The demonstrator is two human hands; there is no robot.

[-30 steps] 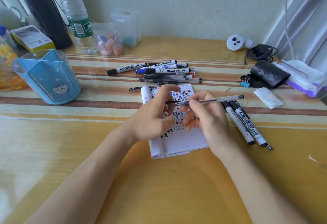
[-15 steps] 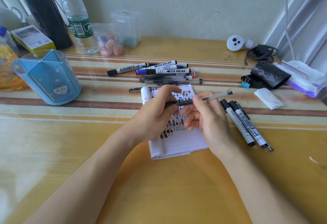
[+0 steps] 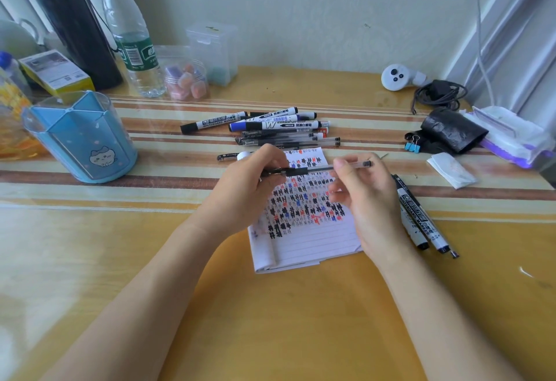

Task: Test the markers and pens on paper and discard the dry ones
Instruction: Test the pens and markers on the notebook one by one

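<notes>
A clear gel pen lies level above the lined notepad, which is covered with black, blue and red test marks. My left hand pinches the pen's black cap end, and my right hand pinches its clear barrel. A pile of whiteboard markers and gel pens lies behind the pad. Two whiteboard markers and a thin pen lie to the right of the pad, partly under my right hand. One more dark pen pokes out left of the pad's top.
A blue pen holder stands at the left. Bottles, a candy jar and clear boxes line the back wall. At the right lie a black bag roll, blue binder clips, a folded tissue and a wipes pack.
My hands have drawn slightly apart along the pen. The pen's far end has dropped from a slight upward tilt to level, and its black cap end now shows between my hands.
</notes>
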